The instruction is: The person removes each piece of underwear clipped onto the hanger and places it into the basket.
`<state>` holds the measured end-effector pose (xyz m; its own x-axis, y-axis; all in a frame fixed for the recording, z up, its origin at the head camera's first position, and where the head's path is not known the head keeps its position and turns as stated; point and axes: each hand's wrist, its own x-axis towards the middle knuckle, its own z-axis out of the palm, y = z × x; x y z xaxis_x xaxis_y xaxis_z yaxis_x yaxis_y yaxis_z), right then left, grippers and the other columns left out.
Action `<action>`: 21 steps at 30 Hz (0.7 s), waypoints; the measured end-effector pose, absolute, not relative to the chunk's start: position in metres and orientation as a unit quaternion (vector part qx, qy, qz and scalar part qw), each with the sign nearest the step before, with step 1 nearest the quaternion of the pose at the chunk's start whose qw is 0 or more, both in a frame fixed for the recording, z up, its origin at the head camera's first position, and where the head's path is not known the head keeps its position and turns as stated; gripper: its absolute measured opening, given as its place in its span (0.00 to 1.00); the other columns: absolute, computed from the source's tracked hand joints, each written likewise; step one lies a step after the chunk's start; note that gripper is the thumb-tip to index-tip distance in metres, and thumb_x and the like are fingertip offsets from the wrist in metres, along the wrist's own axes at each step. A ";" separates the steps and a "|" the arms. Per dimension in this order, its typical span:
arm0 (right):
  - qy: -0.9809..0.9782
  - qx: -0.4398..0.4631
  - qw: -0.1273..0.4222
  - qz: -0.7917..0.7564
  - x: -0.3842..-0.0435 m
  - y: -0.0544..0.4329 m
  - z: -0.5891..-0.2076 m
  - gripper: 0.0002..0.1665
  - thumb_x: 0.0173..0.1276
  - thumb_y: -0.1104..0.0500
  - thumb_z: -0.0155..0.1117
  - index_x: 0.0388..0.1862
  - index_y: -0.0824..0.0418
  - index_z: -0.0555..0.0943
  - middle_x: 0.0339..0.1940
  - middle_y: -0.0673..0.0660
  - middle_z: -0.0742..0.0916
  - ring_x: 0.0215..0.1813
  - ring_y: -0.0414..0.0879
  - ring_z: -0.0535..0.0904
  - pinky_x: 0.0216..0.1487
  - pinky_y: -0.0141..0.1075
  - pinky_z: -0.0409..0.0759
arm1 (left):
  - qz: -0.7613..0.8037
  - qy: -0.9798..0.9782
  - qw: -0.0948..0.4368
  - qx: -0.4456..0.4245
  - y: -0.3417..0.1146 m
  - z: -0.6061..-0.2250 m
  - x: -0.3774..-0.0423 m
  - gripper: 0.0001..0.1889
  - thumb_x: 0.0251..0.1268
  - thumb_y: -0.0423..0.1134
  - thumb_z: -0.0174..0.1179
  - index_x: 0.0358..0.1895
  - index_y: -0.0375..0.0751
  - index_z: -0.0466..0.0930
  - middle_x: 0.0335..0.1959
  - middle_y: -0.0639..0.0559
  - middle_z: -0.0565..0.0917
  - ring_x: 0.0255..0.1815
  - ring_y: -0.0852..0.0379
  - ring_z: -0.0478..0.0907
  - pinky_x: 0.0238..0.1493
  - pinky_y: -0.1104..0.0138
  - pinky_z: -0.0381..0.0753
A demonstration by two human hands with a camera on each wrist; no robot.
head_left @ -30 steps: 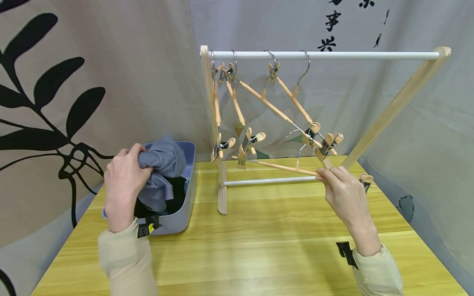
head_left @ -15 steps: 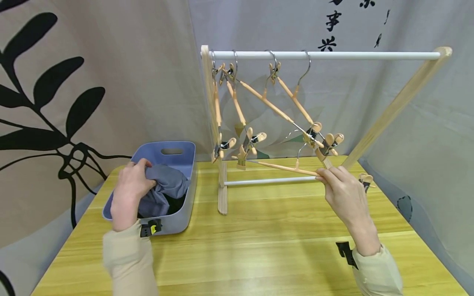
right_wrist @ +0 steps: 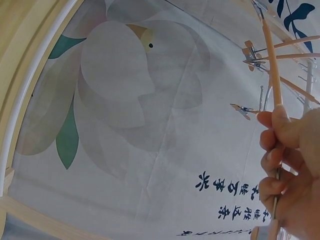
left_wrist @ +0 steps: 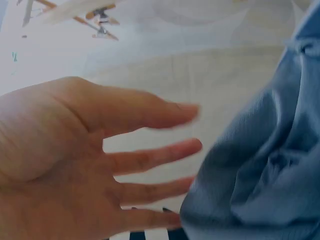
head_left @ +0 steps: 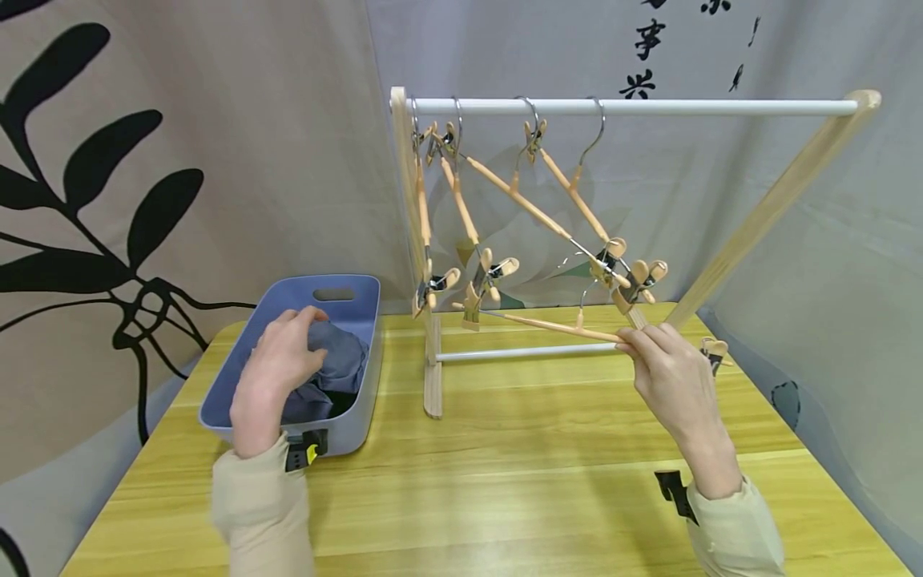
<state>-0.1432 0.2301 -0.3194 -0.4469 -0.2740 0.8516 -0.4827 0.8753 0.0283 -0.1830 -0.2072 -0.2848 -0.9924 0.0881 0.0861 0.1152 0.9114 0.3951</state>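
A blue plastic basket point(head_left: 364, 425) stands on the left of the wooden table, with crumpled grey-blue cloth point(head_left: 342, 359) lying inside it. Above that cloth is the left hand point(head_left: 281, 365); in the left wrist view its fingers point(left_wrist: 150, 155) are extended and spread, thumb apart, with nothing between them. Some fingertips there reach the edge of the cloth point(left_wrist: 265, 160); whether they touch it I cannot tell. On the right, the right hand point(head_left: 671, 377) grips a wooden clip hanger point(head_left: 541, 325) by its bar, the hook pointing up. The right wrist view shows its fingers point(right_wrist: 272, 160) curled round the bar.
Behind the held hanger stands a clothes rack with a white top rail point(head_left: 721, 108) and wooden legs point(head_left: 771, 204). Several clip hangers point(head_left: 530, 208) hang from the rail's left half. A patterned curtain point(head_left: 288, 160) covers the back. Something black lies under the cloth.
The left hand has lowered the grey-blue cloth into the basket, let it go, and shifted slightly right with its fingers spreading. The right hand and its hanger have stayed in place.
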 end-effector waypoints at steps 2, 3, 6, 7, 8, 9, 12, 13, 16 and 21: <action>-0.843 0.225 0.476 0.111 -0.143 0.230 -0.319 0.05 0.58 0.65 0.67 0.31 0.67 0.84 0.21 0.56 0.84 0.20 0.45 0.69 0.16 0.34 0.63 | -0.212 -0.974 0.045 -0.063 -0.202 -0.286 -0.185 0.22 0.61 0.32 0.56 0.60 0.33 0.69 0.58 0.28 0.71 0.54 0.29 0.71 0.47 0.43 0.73; -0.843 0.224 0.476 0.111 -0.143 0.230 -0.319 0.05 0.58 0.65 0.67 0.31 0.67 0.84 0.21 0.56 0.84 0.20 0.45 0.68 0.16 0.34 0.63 | -0.216 -0.973 0.051 -0.067 -0.199 -0.286 -0.186 0.21 0.62 0.32 0.56 0.59 0.33 0.70 0.58 0.29 0.72 0.54 0.29 0.71 0.47 0.43 0.74; -0.844 0.223 0.475 0.110 -0.142 0.231 -0.318 0.04 0.58 0.65 0.67 0.31 0.66 0.85 0.21 0.56 0.84 0.20 0.44 0.68 0.16 0.33 0.62 | -0.223 -0.970 0.063 -0.077 -0.191 -0.290 -0.190 0.20 0.64 0.33 0.55 0.59 0.33 0.71 0.58 0.30 0.73 0.53 0.31 0.73 0.47 0.46 0.75; -0.845 0.222 0.474 0.110 -0.142 0.231 -0.318 0.04 0.58 0.65 0.67 0.31 0.66 0.85 0.22 0.56 0.84 0.20 0.44 0.67 0.16 0.33 0.62 | -0.226 -0.969 0.065 -0.079 -0.188 -0.291 -0.192 0.20 0.64 0.33 0.55 0.59 0.33 0.71 0.58 0.31 0.74 0.53 0.32 0.74 0.47 0.46 0.75; -0.846 0.221 0.473 0.108 -0.142 0.231 -0.318 0.04 0.58 0.66 0.67 0.32 0.66 0.85 0.22 0.56 0.84 0.20 0.44 0.68 0.16 0.33 0.62 | -0.228 -0.968 0.067 -0.082 -0.185 -0.292 -0.193 0.20 0.64 0.33 0.55 0.59 0.33 0.71 0.58 0.31 0.74 0.53 0.32 0.74 0.47 0.46 0.75; -0.847 0.219 0.472 0.107 -0.142 0.231 -0.318 0.04 0.59 0.65 0.67 0.32 0.66 0.85 0.22 0.56 0.84 0.20 0.44 0.68 0.16 0.33 0.62 | -0.230 -0.967 0.072 -0.085 -0.183 -0.294 -0.195 0.19 0.64 0.33 0.55 0.59 0.33 0.71 0.57 0.31 0.74 0.51 0.33 0.75 0.47 0.47 0.76; -0.850 0.216 0.469 0.105 -0.141 0.233 -0.317 0.03 0.59 0.66 0.66 0.32 0.66 0.85 0.23 0.57 0.84 0.20 0.44 0.68 0.17 0.33 0.63 | -0.237 -0.964 0.084 -0.092 -0.173 -0.299 -0.200 0.19 0.65 0.33 0.56 0.58 0.33 0.72 0.56 0.32 0.76 0.50 0.35 0.77 0.48 0.47 0.77; -0.851 0.215 0.468 0.104 -0.141 0.233 -0.317 0.03 0.59 0.66 0.66 0.32 0.66 0.85 0.23 0.57 0.84 0.21 0.44 0.69 0.17 0.33 0.63 | -0.239 -0.962 0.087 -0.094 -0.169 -0.301 -0.201 0.19 0.65 0.33 0.56 0.58 0.33 0.72 0.56 0.32 0.76 0.49 0.35 0.78 0.48 0.47 0.77; -0.853 0.214 0.465 0.104 -0.141 0.234 -0.317 0.03 0.59 0.67 0.66 0.33 0.65 0.85 0.23 0.56 0.84 0.21 0.44 0.69 0.17 0.33 0.64 | -0.248 -0.959 0.097 -0.098 -0.157 -0.307 -0.207 0.20 0.65 0.34 0.57 0.59 0.34 0.71 0.54 0.33 0.77 0.50 0.36 0.78 0.49 0.48 0.77; -0.855 0.210 0.463 0.103 -0.140 0.235 -0.317 0.03 0.59 0.67 0.66 0.33 0.65 0.85 0.24 0.57 0.85 0.22 0.45 0.71 0.18 0.35 0.67 | -0.272 -0.947 0.127 -0.111 -0.139 -0.313 -0.216 0.22 0.63 0.32 0.58 0.61 0.34 0.69 0.54 0.34 0.78 0.52 0.37 0.78 0.50 0.49 0.78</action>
<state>-0.1396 0.2345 -0.3166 -0.4834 -0.2645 0.8345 -0.4553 0.8901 0.0184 -0.2163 -0.1385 -0.3132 -0.9431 0.1415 0.3009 0.2796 0.8272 0.4874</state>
